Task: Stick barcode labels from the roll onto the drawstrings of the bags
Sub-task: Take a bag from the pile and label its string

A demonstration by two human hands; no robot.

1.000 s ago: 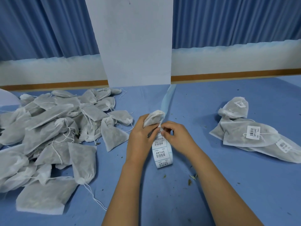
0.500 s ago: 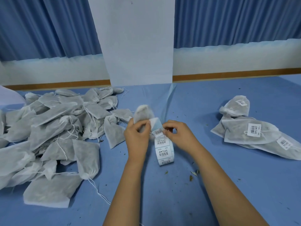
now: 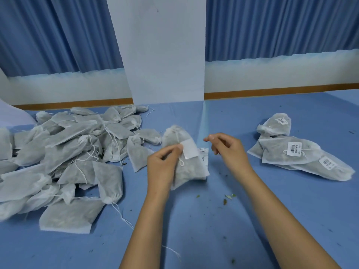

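Note:
My left hand (image 3: 162,166) grips a white mesh bag (image 3: 186,169) held upright over the blue table, its thumb pinching a small white label (image 3: 190,151) against the bag near the drawstring (image 3: 179,152). The label's blank side faces me. The label roll (image 3: 204,152) stands just behind the bag and is mostly hidden by it. Just right of the bag, my right hand (image 3: 227,149) hovers with fingers loosely curled and holds nothing.
A large pile of unlabelled bags (image 3: 68,152) with loose strings covers the left of the table. Three labelled bags (image 3: 291,152) lie at the right. A white pillar (image 3: 165,49) rises behind the table. Leaf crumbs (image 3: 229,197) dot the cloth between my arms.
The bag has swung down in front of the roll. A label has come off the roll and sits under my left thumb. My right hand has let go and drifted right.

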